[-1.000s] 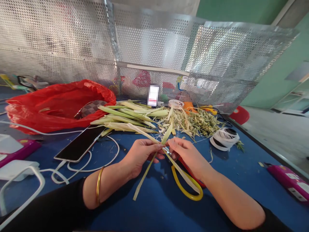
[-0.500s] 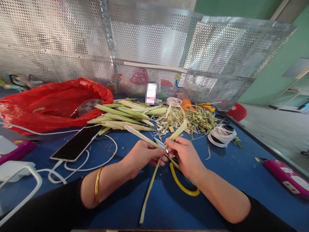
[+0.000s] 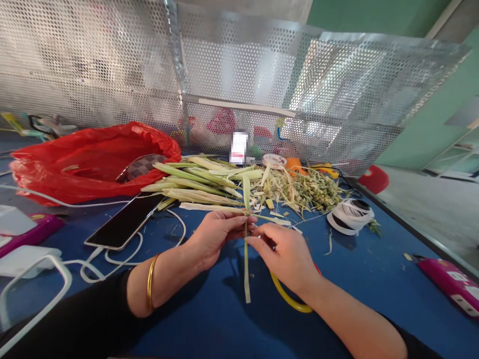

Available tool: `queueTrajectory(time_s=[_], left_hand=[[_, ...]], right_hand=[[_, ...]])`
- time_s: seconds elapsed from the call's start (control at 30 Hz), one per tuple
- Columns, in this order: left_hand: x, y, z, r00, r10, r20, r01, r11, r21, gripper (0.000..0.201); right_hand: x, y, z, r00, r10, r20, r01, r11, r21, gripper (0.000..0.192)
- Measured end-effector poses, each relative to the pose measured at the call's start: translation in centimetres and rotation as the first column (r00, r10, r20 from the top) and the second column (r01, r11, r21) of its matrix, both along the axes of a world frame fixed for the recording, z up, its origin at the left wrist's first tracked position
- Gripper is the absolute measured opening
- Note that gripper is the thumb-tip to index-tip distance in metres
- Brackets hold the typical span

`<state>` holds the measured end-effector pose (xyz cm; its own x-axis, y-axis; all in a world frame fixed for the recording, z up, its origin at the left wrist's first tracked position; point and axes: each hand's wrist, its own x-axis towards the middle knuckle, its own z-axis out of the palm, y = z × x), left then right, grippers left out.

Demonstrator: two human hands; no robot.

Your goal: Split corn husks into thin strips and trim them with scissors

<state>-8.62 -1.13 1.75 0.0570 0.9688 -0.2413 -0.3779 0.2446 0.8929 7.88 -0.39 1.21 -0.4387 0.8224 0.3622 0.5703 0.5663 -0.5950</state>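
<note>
A: We see a blue tabletop [image 3: 209, 319] fenced by perforated metal screens [image 3: 112, 65], green walls past them.

B: Our left hand [image 3: 217, 234] pinches 2 crossed leaf strips [image 3: 246, 234] at the crossing. Our right hand [image 3: 286, 254] is closed just right of it; we cannot tell what it holds.

A: Its wrist hides most of a yellow loop [image 3: 288, 299]. The label beyond is blurred.

B: Far left of our left hand, a red plastic bag [image 3: 75, 159] holds a checkered pouch [image 3: 140, 167].

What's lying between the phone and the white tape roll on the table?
In the head view, between the phone and tape roll sit both hands pinching crossed leaf strips over the blue table.
</note>
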Motion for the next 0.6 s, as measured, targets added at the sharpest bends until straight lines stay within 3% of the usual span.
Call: queueTrajectory(time_s=[0.07, 0.2, 0.43, 0.5, 0.57, 0.6], left_hand=[[0.2, -0.1, -0.1, 1.0, 0.003, -0.002, -0.003, 1.0, -0.006, 0.014], [0.5, -0.4, 0.0, 0.999, 0.032, -0.003, -0.032, 0.999, -0.015, 0.013], [0.9, -0.4, -0.5, 0.998, 0.063, 0.003, -0.063, 0.998, -0.02, 0.017], [0.7, -0.2, -0.5, 0.999, 0.048, -0.008, -0.048, 0.999, -0.021, 0.017], [0.4, -0.2, -0.4, 0.999, 0.038, -0.021, -0.039, 0.999, -0.024, 0.017], [0.3, -0.2, -0.3, 0.999, 0.035, -0.023, -0.036, 0.999, -0.028, 0.018]], right_hand=[[-0.7, -0.3, -0.8, 1.0, 0.014, -0.003, -0.015, 0.987, -0.163, 0.026], [-1.2, -0.3, -1.5, 0.989, 0.044, -0.142, -0.098, 0.909, -0.405, 0.026], [-1.1, -0.9, -0.7, 0.965, 0.131, -0.228, -0.222, 0.87, -0.44, 0.027], [-0.8, -0.7, -0.4, 0.975, 0.131, -0.18, -0.19, 0.912, -0.363, 0.028], [-0.4, -0.1, -0.2, 0.992, 0.065, -0.105, -0.08, 0.987, -0.137, 0.025], [-0.1, 0.3, -0.1, 0.997, 0.01, -0.072, -0.009, 1.0, 0.01, 0.02]])
